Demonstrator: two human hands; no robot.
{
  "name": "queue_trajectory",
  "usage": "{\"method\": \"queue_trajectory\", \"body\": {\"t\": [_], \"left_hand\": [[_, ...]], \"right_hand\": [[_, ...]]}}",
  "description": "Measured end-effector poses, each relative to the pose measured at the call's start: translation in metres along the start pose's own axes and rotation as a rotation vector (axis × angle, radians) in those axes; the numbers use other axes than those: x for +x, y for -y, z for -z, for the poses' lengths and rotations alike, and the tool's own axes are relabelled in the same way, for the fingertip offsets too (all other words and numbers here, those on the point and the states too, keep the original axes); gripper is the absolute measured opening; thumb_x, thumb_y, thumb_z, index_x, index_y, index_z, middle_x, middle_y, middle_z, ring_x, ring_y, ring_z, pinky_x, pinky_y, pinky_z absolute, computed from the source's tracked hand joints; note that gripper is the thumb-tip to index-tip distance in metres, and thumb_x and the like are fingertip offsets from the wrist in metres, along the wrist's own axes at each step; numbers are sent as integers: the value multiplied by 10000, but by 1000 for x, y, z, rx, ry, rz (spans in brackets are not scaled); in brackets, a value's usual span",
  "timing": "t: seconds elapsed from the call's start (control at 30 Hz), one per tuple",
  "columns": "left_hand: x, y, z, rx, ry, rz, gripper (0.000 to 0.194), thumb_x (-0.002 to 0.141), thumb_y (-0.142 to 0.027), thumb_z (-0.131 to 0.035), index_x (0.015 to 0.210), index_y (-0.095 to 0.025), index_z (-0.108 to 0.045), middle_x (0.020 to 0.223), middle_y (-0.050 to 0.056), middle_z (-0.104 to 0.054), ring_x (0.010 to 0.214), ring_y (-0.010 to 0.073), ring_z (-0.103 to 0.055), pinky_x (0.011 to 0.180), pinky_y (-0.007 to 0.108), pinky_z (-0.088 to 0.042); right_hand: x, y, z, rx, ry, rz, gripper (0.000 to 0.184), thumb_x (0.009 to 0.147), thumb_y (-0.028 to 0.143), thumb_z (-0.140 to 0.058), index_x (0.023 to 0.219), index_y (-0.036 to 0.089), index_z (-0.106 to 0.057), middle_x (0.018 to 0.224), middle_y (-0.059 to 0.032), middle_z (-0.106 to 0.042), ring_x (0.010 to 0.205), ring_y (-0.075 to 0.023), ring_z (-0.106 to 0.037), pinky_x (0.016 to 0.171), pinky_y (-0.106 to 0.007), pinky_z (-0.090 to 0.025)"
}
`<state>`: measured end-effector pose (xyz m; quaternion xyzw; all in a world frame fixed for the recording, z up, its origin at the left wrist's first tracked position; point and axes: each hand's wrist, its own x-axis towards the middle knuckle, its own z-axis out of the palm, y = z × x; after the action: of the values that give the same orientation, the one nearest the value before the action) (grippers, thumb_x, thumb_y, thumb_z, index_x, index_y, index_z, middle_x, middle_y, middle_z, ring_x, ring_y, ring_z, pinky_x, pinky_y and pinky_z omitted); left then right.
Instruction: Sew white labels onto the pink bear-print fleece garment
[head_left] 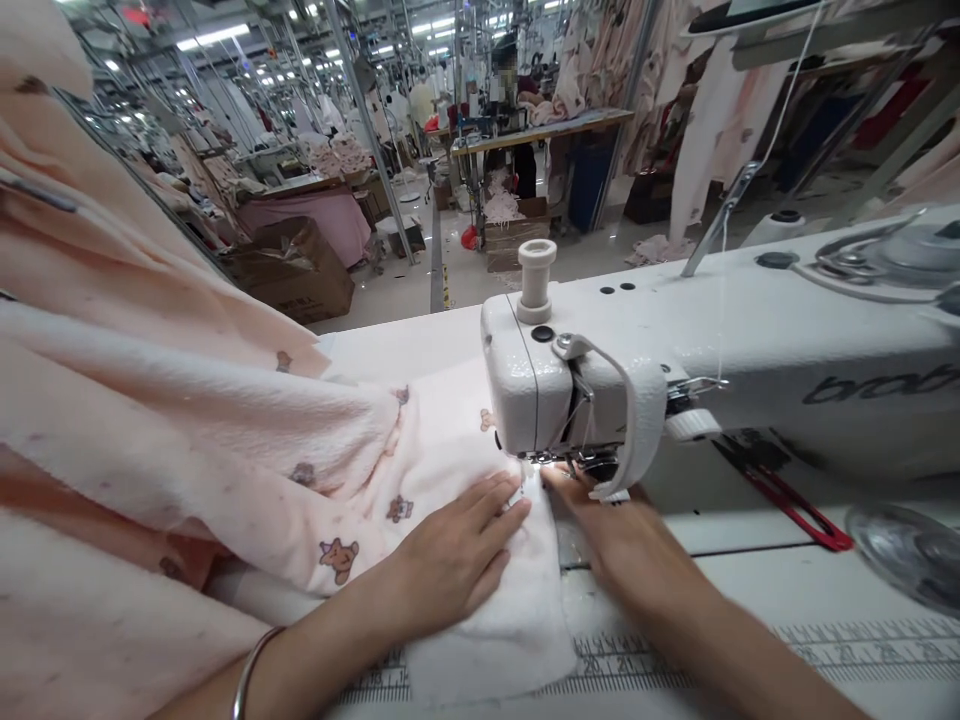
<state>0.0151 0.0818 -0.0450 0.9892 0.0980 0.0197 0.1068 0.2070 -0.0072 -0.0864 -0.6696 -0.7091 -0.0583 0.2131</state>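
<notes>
My left hand (450, 555) lies flat, fingers stretched out, on pale pink fleece fabric (225, 440) printed with small bears, pressing it to the table just left of the needle. My right hand (622, 540) rests on the fabric's right edge below the presser foot (570, 465), fingers pointing toward the needle and partly blurred. The white sewing machine (750, 350) stands over both hands. A bangle sits on my left wrist.
A large heap of the same pink fabric fills the left side. A ruler strip (637, 660) runs along the table's front edge. A red-handled tool (795, 510) lies under the machine arm. Behind are cardboard boxes (292, 265), work tables and hanging garments.
</notes>
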Motion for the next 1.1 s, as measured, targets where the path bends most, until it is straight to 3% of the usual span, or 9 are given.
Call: {"method": "queue_trajectory", "body": {"t": [0.17, 0.33, 0.7, 1.1], "left_hand": [[-1, 4, -2, -2, -4, 2, 446, 896, -181, -380, 1333, -95, -363, 1370, 165, -399, 1315, 250, -335, 1082, 415, -372], [-1, 9, -3, -7, -28, 15, 425, 906, -194, -363, 1322, -104, -375, 1380, 157, -382, 1325, 248, -316, 1080, 417, -372], [2, 11, -1, -49, 21, 27, 417, 916, -192, -339, 1324, -111, -367, 1400, 146, -345, 1347, 235, -266, 1103, 397, -343], [13, 25, 0, -14, 33, 75, 373, 918, -220, -334, 1264, -115, -424, 1299, 141, -439, 1244, 248, -401, 1036, 417, -407]], "right_hand": [[-27, 23, -3, 51, -61, -20, 555, 786, -51, -246, 1206, 137, -557, 1186, -111, -538, 1028, -261, -458, 815, -365, -349], [-21, 15, -9, -6, -30, 51, 635, 680, -93, -291, 1204, 141, -564, 1200, -105, -523, 1092, -266, -425, 832, -357, -354], [-23, 16, -5, 74, -17, 18, 677, 661, -104, -290, 1255, 130, -515, 1216, -118, -492, 1121, -268, -400, 846, -370, -389], [-21, 14, -5, 5, 5, -13, 727, 616, -112, -292, 1260, 155, -500, 1197, -123, -493, 1090, -259, -433, 813, -374, -465]]}}
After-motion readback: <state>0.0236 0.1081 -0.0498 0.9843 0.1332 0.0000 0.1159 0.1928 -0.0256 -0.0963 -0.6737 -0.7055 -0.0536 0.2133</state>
